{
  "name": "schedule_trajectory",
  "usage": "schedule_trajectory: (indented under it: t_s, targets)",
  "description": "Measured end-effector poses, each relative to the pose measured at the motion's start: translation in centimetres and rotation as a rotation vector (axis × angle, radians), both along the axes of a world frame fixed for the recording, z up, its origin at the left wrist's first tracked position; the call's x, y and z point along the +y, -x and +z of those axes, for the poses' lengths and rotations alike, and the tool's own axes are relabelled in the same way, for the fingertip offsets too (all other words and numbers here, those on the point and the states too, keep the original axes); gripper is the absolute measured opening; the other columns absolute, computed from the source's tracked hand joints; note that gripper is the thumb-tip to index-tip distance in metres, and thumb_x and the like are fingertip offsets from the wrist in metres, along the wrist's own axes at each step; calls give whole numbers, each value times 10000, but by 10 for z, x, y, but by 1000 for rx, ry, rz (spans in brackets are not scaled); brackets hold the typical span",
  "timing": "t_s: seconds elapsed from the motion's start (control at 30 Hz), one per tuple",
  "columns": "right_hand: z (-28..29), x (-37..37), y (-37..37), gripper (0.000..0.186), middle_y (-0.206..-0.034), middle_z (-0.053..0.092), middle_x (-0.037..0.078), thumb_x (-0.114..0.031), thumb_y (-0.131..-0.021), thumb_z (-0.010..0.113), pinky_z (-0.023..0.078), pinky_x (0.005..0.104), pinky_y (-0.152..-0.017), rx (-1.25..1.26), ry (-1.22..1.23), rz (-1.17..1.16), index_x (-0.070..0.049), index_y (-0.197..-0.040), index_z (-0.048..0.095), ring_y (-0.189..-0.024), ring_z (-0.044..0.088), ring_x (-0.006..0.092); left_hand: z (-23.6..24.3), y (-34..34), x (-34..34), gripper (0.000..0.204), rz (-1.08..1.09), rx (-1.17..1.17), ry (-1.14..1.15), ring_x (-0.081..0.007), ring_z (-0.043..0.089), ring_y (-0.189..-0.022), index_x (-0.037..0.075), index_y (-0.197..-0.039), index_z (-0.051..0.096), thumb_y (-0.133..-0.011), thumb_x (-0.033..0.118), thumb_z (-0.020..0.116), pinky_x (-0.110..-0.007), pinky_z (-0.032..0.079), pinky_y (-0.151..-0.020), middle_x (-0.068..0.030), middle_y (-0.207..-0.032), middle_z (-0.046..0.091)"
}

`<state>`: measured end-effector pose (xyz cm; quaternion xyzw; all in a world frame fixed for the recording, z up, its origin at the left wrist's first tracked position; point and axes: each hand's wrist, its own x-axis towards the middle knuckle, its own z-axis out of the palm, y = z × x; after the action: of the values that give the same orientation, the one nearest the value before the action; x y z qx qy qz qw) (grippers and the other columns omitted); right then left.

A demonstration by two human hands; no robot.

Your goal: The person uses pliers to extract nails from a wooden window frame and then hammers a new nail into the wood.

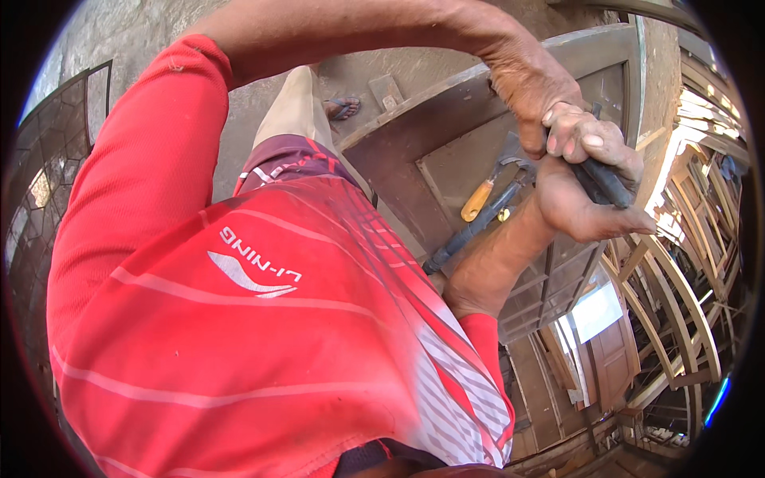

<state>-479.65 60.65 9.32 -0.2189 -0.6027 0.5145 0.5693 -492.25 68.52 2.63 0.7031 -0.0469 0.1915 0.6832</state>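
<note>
My left hand [542, 107] reaches over from the top and closes on the upper end of a black tool [604, 182], partly hidden by my fingers. My right hand [590, 171] comes from below, its fingers curled round the same tool and its thumb stretched along the lower end. Beneath them, on a dark panelled wooden door [410, 135], lie a yellow-handled tool [476, 201] and a long blue-grey tool [458, 240], their upper ends close together. I cannot make out exactly what the black tool is.
A small wood block [386, 92] lies on the concrete floor [358, 68] near a sandalled foot [341, 107]. At right are stacked curved wooden frames [673, 303] and a timber post [660, 72]. A metal grille [48, 159] stands at left.
</note>
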Motion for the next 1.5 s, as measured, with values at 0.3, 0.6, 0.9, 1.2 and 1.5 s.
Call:
schedule_trajectory:
  t_s: [0.3,0.6,0.9,1.2,1.5]
  targets:
    - [3,19,-20,1126,-765,631,183,-941,-805,306,533,397,-656,16,21,48,109,-1083,603,-680,643,299,-1,-12,-48,341,665,1,-40,-427,653,-891,85,-1149,609,-829,125,721,-476,520,-766,-204,-916,694]
    - [7,2,46,452,-754,486,75,-430,-1033,577,483,289,-549,-340,-76,-1051,-20,-897,445,-615,482,132,-16,-38,-67,348,1183,-58,-65,-397,687,-758,66,-1031,601,-803,287,742,-481,525,-628,-185,-776,682]
    - [18,30,-18,366,-729,421,21,-413,-1053,536,404,327,-587,-139,-13,-122,-49,-1029,502,-607,364,112,12,-12,-39,412,838,-37,-42,-329,649,-764,37,-1066,608,-737,186,807,-400,521,-703,-153,-810,659]
    - [15,31,-15,586,-747,594,104,-560,-955,617,539,403,-659,-42,133,-183,26,-982,627,-648,599,221,4,-23,-55,341,987,-62,159,-267,654,-704,27,-1024,676,-730,172,767,-393,537,-691,-155,-819,696]
    - [16,44,15,653,-930,615,78,-366,-795,878,542,352,-763,-257,94,-326,26,-1207,558,-808,603,193,-21,-31,-52,153,1090,-41,31,-393,665,-808,53,-927,639,-807,133,689,-449,540,-718,-206,-875,668]
